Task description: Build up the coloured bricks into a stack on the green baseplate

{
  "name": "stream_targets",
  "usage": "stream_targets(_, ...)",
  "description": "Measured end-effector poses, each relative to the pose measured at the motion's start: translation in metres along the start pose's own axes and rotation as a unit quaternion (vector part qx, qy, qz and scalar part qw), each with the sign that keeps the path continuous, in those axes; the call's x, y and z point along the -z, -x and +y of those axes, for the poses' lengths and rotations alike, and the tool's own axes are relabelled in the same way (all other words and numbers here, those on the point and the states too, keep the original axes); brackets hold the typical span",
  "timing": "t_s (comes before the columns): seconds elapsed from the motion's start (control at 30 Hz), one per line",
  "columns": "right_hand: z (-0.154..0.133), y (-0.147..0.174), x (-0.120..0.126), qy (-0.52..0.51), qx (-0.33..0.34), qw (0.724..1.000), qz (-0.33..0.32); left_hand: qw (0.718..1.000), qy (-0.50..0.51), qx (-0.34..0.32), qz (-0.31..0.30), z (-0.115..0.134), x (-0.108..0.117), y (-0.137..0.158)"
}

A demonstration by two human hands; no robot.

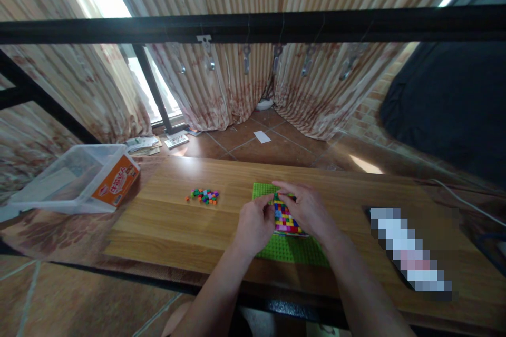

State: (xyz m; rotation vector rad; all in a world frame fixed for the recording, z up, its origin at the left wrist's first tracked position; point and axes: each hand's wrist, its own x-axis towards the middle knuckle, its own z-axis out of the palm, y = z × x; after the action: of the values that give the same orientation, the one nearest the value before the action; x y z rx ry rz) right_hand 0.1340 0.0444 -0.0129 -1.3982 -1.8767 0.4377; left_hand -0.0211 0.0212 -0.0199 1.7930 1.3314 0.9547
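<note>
A block of small toy bricks in many colours, built up in layers, sits on a green studded baseplate. My left hand is closed at the block's left side, its thumb and forefinger meeting at the far left corner. From the right, my right hand reaches over the far edge with fingers bent against the same block. Its forefinger points left. The fingers cover the block's far end, so any single brick between the fingertips is hidden. Loose small bricks lie in a pile on the table, left of the baseplate.
The wooden table carries a dark tray-like object, blurred out, at right. A clear plastic bin with an orange label stands at far left. A black bar with hooks crosses before the curtains. Papers lie beyond the table.
</note>
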Motion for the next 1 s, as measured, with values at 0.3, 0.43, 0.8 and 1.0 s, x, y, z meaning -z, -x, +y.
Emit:
stream_targets(0.3,-0.001,-0.001,-0.001,0.021,-0.03,0.999,-0.025,1.0,-0.021,-0.002,-0.004,0.002,0.001,0.001)
stream_targets(0.43,0.002,0.006,0.0,-0.038,-0.066,0.997,-0.021,1.0,-0.028,0.012,-0.005,-0.002,0.002,-0.001)
stream_targets(0.8,-0.001,0.027,0.018,-0.127,-0.09,0.984,0.081,0.957,0.264,0.118,0.03,0.012,0.009,-0.009)
stream_targets(1.0,-0.025,0.034,0.021,-0.161,-0.019,0.983,0.08,0.904,0.397,0.158,-0.007,0.031,0.009,-0.004)
